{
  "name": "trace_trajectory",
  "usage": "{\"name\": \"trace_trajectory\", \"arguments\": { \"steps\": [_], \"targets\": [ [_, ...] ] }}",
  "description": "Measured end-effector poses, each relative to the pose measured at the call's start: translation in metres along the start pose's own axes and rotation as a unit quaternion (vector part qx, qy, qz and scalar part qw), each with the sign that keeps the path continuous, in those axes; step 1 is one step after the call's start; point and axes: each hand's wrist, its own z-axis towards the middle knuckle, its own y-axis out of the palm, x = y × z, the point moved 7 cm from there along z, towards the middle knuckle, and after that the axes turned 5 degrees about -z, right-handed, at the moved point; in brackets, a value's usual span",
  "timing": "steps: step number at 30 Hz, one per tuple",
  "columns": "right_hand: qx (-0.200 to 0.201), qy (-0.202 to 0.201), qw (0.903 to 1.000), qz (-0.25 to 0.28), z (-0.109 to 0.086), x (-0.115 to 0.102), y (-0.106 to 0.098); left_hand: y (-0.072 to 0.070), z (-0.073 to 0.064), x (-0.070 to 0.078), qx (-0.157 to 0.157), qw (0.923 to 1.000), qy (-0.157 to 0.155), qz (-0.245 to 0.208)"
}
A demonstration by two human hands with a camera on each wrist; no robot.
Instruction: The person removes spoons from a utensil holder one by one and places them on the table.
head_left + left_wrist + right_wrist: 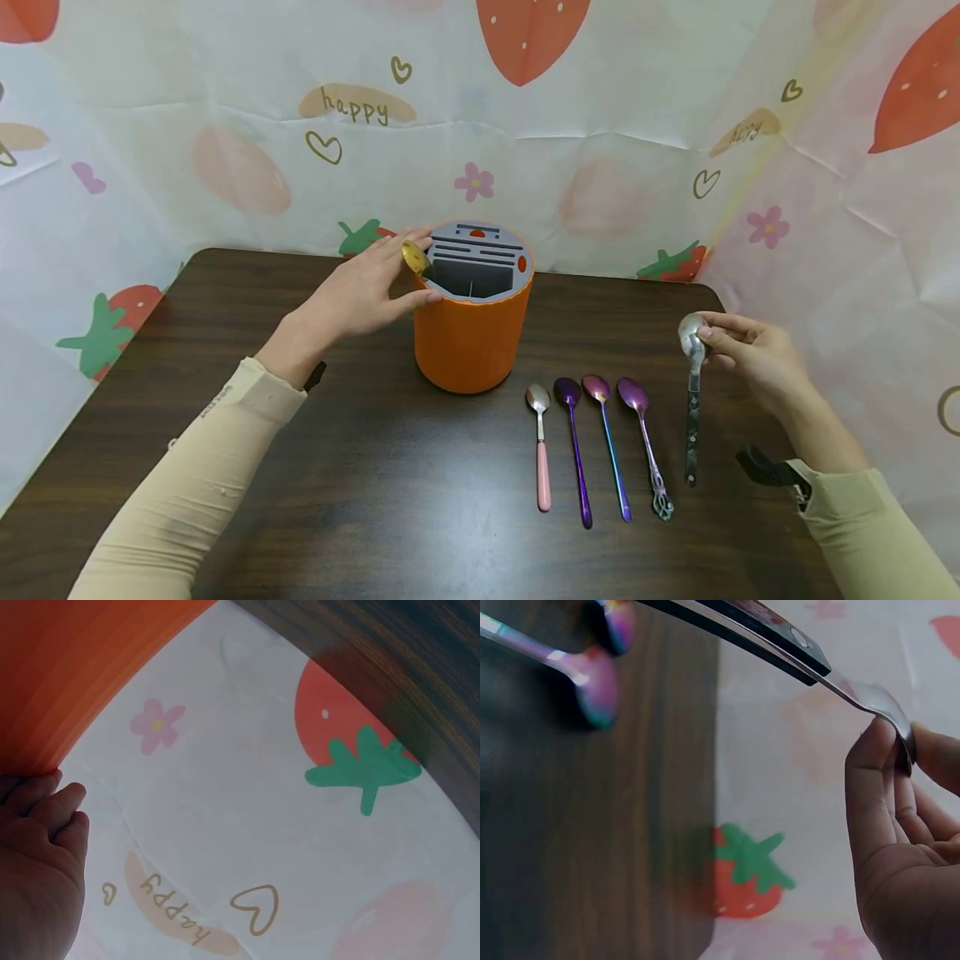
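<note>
My left hand (358, 287) rests on the left rim of an orange utensil holder (471, 346), its fingers fairly straight along the far side and the thumb along the near side. Between them, the gold bowl of a spoon (415, 257) sticks up from the holder. In the left wrist view the fingertips touch the holder's orange wall (82, 667). On the right, my right hand (757, 358) pinches a spoon (693, 408) by its silver bowl, thumb against the other fingers. Its dark patterned handle points toward me. The right wrist view shows this spoon's bowl (885, 705) between the fingertips.
Beside the held spoon lies a row: a pink-handled spoon (543, 475), a purple spoon (577, 467), a spoon with a blue handle (613, 467) and a spoon with an ornate handle (654, 467). The holder's grey top (450, 244) has slots and a larger opening. Printed cloth (570, 100) hangs behind the table.
</note>
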Motion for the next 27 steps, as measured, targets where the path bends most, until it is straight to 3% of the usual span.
{"name": "trace_trajectory", "arguments": {
  "steps": [13,20,27],
  "targets": [
    [0.000,0.070,0.9972,-0.023,0.000,0.060,-0.021,0.000,-0.001,0.000,0.000,1.0000,-0.003,-0.004],
    [0.001,0.096,0.9952,-0.017,0.002,0.081,-0.025,0.000,-0.002,0.000,0.001,1.0000,-0.005,-0.005],
    [0.014,0.110,0.9928,-0.045,0.005,0.097,-0.027,0.000,-0.001,0.000,0.000,1.0000,-0.006,-0.002]
  ]
}}
